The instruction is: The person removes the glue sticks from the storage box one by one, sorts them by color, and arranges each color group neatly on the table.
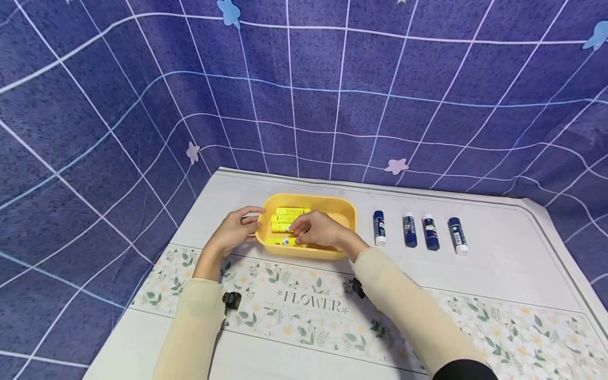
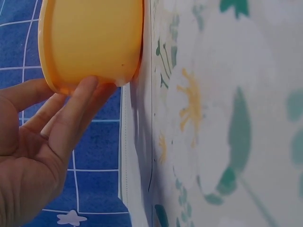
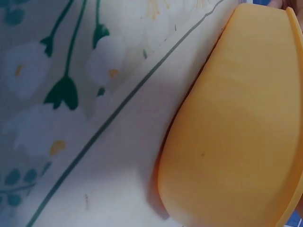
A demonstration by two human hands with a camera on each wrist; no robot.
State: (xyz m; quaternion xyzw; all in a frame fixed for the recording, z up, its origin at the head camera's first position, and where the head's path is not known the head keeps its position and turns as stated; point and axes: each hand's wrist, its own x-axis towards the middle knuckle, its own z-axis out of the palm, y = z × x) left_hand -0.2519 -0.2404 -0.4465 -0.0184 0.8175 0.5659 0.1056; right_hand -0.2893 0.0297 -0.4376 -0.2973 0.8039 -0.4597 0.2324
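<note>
A yellow plastic bin stands on the table, holding several yellow tubes that look like glue sticks. My left hand touches the bin's left end; in the left wrist view its fingers rest against the end wall and rim. Inside the bin, my right hand has curled fingers on a yellow glue stick, partly covering it. One more yellow glue stick lies along the near wall, and another yellow glue stick is by the far wall. The right wrist view shows only the bin's outer side.
Right of the bin, several blue-and-white glue sticks lie in a row, from a glue stick near the bin to a farther glue stick. A flower-printed cover lies over the table. Behind hangs a blue curtain.
</note>
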